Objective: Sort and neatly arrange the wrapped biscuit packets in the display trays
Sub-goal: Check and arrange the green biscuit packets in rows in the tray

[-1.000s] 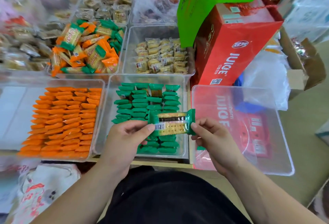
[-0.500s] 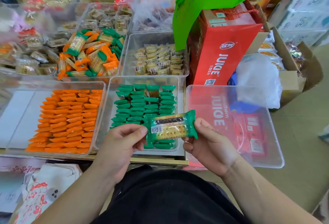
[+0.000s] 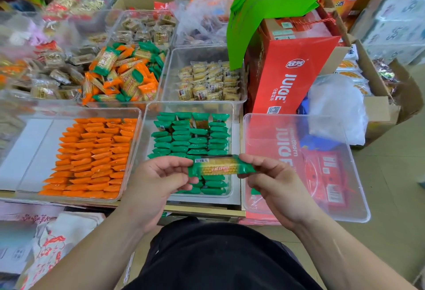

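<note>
A green-wrapped biscuit packet (image 3: 220, 167) is held level over the near end of the middle clear tray (image 3: 234, 147). My left hand (image 3: 161, 179) pinches its left end and my right hand (image 3: 273, 186) pinches its right end. In that tray, rows of green packets (image 3: 190, 137) stand on edge. The left clear tray (image 3: 135, 142) holds neat rows of orange packets (image 3: 92, 156). Behind it, a tray holds a loose heap of mixed orange and green packets (image 3: 124, 75).
A clear lid or tray (image 3: 345, 174) lies at the right over red boxes. A red juice carton (image 3: 292, 73) with green paper (image 3: 264, 13) stands behind it. Pale biscuit packets (image 3: 207, 82) fill the back middle tray. Cardboard boxes stand at far right.
The green packet has turned from showing its broad face to lying flatter and edge-on, still between both hands. The view has tilted up, showing more of the back shelves.
</note>
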`<control>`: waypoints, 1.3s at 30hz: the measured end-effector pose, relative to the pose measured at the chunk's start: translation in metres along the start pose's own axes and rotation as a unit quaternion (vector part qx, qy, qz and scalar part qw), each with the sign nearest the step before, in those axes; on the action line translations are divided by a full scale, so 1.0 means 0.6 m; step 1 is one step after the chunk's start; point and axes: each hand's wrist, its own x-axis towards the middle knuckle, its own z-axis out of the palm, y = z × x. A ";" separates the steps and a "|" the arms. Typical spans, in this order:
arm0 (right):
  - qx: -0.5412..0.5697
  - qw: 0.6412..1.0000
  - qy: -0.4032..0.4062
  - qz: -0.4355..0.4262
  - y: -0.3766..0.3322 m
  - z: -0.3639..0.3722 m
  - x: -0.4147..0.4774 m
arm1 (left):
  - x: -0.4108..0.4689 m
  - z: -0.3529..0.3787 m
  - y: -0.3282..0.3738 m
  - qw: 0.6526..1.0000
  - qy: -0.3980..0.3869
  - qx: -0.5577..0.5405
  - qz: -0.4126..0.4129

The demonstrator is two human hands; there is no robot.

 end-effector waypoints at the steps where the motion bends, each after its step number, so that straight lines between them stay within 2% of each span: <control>1: -0.023 1.000 0.007 0.002 -0.001 -0.001 0.001 | 0.001 -0.001 0.000 1.000 0.002 0.020 0.002; 6: -0.102 0.994 0.034 0.024 -0.003 0.002 0.004 | 0.006 -0.003 0.000 0.991 0.020 0.129 0.024; 11: -0.038 0.995 0.010 0.096 -0.001 0.006 0.009 | 0.013 -0.001 0.008 0.998 0.002 0.041 -0.050; 16: -0.088 0.994 0.027 0.065 0.002 0.004 0.013 | 0.016 -0.004 0.001 0.995 0.000 0.095 -0.029; 22: -0.031 0.997 0.049 0.059 -0.002 0.018 0.025 | 0.028 -0.005 0.005 0.996 0.009 0.091 -0.009; 26: -0.058 0.996 0.072 0.019 0.006 0.028 0.042 | 0.048 -0.005 -0.005 0.988 0.010 0.152 0.001; 32: -0.090 0.995 0.051 -0.005 0.010 0.040 0.091 | 0.107 -0.020 -0.029 0.982 0.013 0.191 -0.003; 36: -0.210 0.974 0.081 -0.029 0.029 0.044 0.151 | 0.184 -0.044 -0.049 0.968 0.001 0.248 0.032; 39: -0.356 0.924 0.102 -0.093 0.030 0.049 0.193 | 0.263 -0.063 -0.065 0.941 -0.005 0.330 0.079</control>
